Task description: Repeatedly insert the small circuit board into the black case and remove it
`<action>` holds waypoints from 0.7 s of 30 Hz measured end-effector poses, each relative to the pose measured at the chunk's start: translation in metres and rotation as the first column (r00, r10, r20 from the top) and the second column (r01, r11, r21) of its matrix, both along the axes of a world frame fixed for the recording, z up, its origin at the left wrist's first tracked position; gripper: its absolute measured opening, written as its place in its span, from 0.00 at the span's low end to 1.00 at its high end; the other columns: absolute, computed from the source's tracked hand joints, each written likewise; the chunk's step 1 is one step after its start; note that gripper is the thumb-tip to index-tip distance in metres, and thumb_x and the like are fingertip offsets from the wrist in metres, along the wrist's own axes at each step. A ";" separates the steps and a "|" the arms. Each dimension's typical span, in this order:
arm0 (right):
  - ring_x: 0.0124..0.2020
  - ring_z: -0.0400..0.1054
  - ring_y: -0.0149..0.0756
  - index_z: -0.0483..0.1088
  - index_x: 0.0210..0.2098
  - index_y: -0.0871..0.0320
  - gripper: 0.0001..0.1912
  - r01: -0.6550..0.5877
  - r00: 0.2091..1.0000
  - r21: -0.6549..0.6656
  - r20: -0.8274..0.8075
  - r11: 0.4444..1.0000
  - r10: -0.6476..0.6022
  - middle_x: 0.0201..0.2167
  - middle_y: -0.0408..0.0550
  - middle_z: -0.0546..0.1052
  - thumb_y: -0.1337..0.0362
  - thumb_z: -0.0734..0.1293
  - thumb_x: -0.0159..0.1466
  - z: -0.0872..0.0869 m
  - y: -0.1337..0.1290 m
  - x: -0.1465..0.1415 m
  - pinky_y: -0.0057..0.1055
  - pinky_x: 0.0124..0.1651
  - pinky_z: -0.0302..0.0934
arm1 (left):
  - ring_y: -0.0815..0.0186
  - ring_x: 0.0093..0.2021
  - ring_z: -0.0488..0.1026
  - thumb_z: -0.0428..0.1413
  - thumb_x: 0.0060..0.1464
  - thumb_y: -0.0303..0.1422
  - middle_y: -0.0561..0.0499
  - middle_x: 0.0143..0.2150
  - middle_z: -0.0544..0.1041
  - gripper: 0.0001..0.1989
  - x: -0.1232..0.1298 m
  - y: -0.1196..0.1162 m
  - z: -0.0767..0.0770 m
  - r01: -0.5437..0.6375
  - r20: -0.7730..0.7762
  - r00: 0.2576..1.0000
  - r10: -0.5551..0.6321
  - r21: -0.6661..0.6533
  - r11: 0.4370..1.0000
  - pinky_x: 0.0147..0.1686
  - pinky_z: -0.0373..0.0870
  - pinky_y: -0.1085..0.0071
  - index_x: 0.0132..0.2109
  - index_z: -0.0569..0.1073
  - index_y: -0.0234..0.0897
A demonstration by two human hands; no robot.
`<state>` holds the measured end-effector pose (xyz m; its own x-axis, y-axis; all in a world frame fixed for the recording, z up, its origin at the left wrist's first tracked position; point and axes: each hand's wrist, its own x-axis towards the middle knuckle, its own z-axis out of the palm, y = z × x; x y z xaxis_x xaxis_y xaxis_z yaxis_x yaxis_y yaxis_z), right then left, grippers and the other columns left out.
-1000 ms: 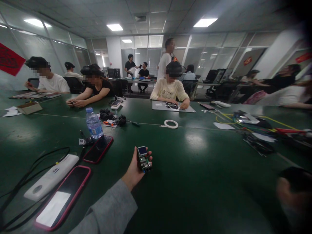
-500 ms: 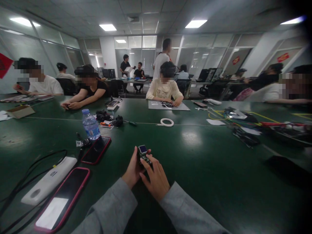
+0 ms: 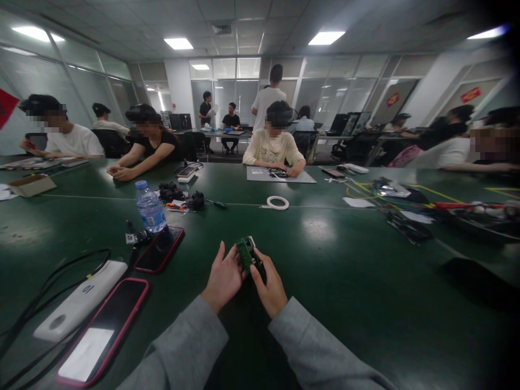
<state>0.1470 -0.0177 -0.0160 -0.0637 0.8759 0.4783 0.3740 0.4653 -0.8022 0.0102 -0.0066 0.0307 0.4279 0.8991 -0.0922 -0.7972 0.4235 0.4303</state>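
Observation:
A small green circuit board (image 3: 245, 253) is held above the green table (image 3: 333, 281), tilted so that its edge and flat green side show. My right hand (image 3: 270, 283) grips it from the right, thumb on the near side and fingers behind. My left hand (image 3: 224, 276) is beside the board on the left, palm turned up, thumb raised and apart; its fingertips reach the board's left edge and are partly hidden behind it.
Left of my hands lie two red-edged phones (image 3: 159, 250), a white power bank (image 3: 81, 303) with black cables and a water bottle (image 3: 150, 208). A white tape roll (image 3: 278, 203) lies ahead. Across the table a person (image 3: 275, 143) works on a grey mat (image 3: 260, 174).
The board has been turned so its green side shows instead of the small screen. My left hand has loosened its fingers, and my right hand has moved round the board's right side.

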 end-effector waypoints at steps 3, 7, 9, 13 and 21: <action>0.54 0.58 0.43 0.56 0.57 0.57 0.27 0.045 0.999 -0.018 -0.021 0.999 -0.046 0.52 0.52 0.63 0.59 0.64 0.60 -0.001 0.002 0.001 0.43 0.57 0.55 | 0.61 0.44 0.70 0.43 0.57 0.48 0.43 0.46 0.72 0.25 0.002 -0.003 0.003 0.020 0.012 1.000 -0.020 0.029 0.999 0.41 0.66 0.67 0.52 0.66 0.36; 0.53 0.59 0.44 0.56 0.55 0.59 0.30 0.093 0.991 -0.043 -0.090 0.995 -0.097 0.51 0.54 0.64 0.60 0.68 0.55 -0.002 0.004 0.004 0.45 0.56 0.55 | 0.60 0.48 0.68 0.42 0.58 0.47 0.42 0.51 0.69 0.27 0.006 -0.007 0.008 0.046 0.032 0.998 -0.049 0.079 0.996 0.43 0.65 0.67 0.56 0.63 0.34; 0.51 0.61 0.44 0.58 0.53 0.59 0.30 0.111 0.985 -0.078 -0.121 0.991 -0.120 0.50 0.53 0.65 0.60 0.69 0.54 -0.004 0.006 0.006 0.44 0.54 0.57 | 0.60 0.50 0.67 0.42 0.57 0.47 0.42 0.53 0.68 0.27 0.007 -0.009 0.010 0.049 0.019 0.999 -0.050 0.071 0.996 0.46 0.64 0.66 0.57 0.62 0.35; 0.47 0.64 0.42 0.58 0.50 0.58 0.30 0.136 0.970 -0.152 -0.178 0.979 -0.163 0.46 0.52 0.68 0.58 0.71 0.52 -0.009 0.012 0.012 0.41 0.51 0.60 | 0.59 0.54 0.64 0.44 0.56 0.48 0.43 0.55 0.66 0.27 0.006 -0.011 0.011 0.050 -0.001 0.999 -0.050 0.028 0.998 0.50 0.62 0.65 0.58 0.61 0.38; 0.40 0.66 0.39 0.63 0.43 0.60 0.25 0.024 0.900 -0.317 -0.405 0.948 -0.158 0.38 0.48 0.71 0.56 0.72 0.50 -0.016 0.026 0.028 0.38 0.46 0.61 | 0.55 0.60 0.56 0.41 0.58 0.45 0.46 0.63 0.57 0.26 -0.001 -0.013 0.007 0.170 0.022 0.985 -0.172 0.096 0.981 0.55 0.55 0.59 0.59 0.60 0.38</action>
<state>0.1754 0.0081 -0.0324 0.1714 0.9725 0.1580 -0.0005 0.1605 -0.9870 0.0096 -0.0195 0.0381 0.5774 0.8165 0.0043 -0.7297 0.5137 0.4512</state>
